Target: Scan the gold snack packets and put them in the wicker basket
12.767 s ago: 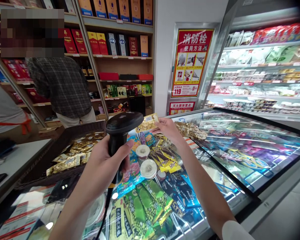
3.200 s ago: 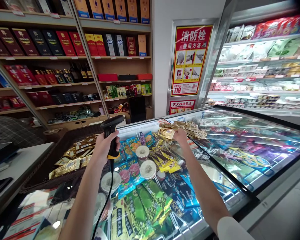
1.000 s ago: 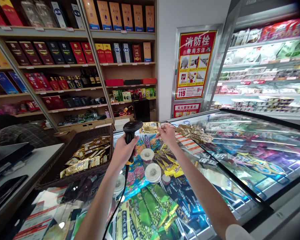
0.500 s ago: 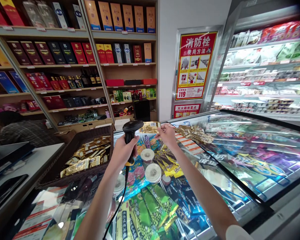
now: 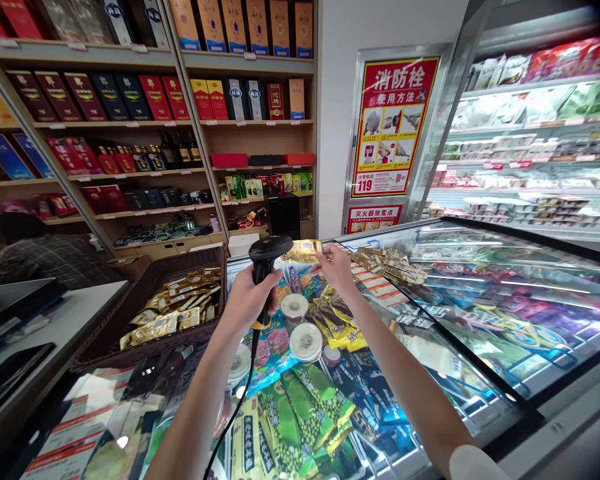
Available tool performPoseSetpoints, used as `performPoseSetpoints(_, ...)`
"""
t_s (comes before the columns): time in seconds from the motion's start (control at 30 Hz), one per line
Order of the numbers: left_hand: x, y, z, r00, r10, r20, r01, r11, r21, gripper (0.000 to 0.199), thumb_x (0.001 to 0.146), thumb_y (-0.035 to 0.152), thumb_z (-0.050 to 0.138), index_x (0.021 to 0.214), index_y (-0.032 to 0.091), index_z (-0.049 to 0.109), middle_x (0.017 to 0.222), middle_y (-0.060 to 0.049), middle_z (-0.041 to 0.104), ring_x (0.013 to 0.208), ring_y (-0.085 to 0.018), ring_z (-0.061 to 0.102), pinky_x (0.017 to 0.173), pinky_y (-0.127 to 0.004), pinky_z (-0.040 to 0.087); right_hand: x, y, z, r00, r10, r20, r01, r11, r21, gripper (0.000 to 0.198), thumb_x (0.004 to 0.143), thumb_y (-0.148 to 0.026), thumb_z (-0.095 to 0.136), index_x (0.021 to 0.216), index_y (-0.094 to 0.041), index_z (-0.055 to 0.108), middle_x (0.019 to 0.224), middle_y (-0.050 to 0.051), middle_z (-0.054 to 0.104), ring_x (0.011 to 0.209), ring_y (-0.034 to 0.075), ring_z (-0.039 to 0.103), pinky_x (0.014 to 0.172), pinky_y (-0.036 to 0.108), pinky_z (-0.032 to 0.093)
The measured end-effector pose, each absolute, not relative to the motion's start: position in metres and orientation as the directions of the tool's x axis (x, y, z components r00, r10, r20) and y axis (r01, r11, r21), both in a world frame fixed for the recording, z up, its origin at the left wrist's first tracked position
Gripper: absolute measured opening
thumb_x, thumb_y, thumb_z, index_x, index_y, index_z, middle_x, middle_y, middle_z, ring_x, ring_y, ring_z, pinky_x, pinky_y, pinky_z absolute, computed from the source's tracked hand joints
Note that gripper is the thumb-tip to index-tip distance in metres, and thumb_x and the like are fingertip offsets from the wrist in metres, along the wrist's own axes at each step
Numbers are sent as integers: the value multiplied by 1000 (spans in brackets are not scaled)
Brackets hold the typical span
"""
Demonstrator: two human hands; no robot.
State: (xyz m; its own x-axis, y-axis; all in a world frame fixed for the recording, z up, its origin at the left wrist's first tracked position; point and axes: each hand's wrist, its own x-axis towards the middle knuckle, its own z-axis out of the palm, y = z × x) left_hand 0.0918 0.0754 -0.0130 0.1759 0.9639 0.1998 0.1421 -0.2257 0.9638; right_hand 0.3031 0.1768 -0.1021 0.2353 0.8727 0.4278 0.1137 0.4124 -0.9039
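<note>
My left hand is wrapped round the handle of a black barcode scanner, whose cord trails down past my forearm. Pinched at its right end by my right hand is a shiny gold packet, held just beyond the scanner's head. Both hands are above the glass top of a freezer full of packaged ice pops. To the left, a dark wicker basket contains several gold packets. More gold packets lie in a pile on the glass, right of my right hand.
Green ice pop packs and round white-lidded tubs show inside the freezer. A counter with a dark device stands at left, where a person in a checked top bends down. Shelves of boxed bottles line the back wall.
The view has shifted slightly. The gold packet has tilted a little and catches more light, with the scanner still close to it. Both hands keep their hold.
</note>
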Motion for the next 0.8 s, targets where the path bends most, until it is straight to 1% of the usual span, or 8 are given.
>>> performPoseSetpoints(0.13, 93, 73, -11, 166, 969, 185, 150, -211, 966, 27, 80, 38, 68, 68, 22, 50, 45, 3, 56, 37, -14, 52, 41, -25, 43, 303, 175, -100, 225, 884, 410, 103, 397, -912, 23, 86, -46, 60, 85, -26, 49, 66, 0, 67, 58, 26, 74, 56, 40, 64)
performPoseSetpoints(0.33, 94, 75, -14, 170, 977, 129, 180, -159, 971, 29, 79, 37, 68, 63, 22, 49, 42, 1, 56, 35, -14, 50, 39, -25, 41, 305, 176, -101, 247, 872, 422, 135, 401, -906, 23, 87, -47, 59, 87, -25, 50, 63, 0, 66, 63, 26, 75, 58, 37, 63)
performPoseSetpoints(0.53, 93, 72, -11, 162, 980, 118, 190, -148, 971, 30, 81, 36, 67, 63, 22, 48, 42, 0, 57, 36, -13, 51, 41, -25, 42, 306, 174, -100, 261, 854, 449, 128, 431, -893, 27, 86, -49, 60, 84, -25, 49, 65, 0, 65, 60, 25, 74, 56, 37, 63)
performPoseSetpoints(0.8, 94, 71, -10, 174, 977, 121, 187, -154, 970, 28, 80, 35, 67, 63, 22, 49, 43, 0, 57, 36, -14, 51, 41, -25, 42, 308, 180, -105, 271, 858, 435, 161, 406, -900, 25, 85, -48, 61, 84, -25, 49, 64, -1, 65, 60, 26, 75, 52, 35, 61)
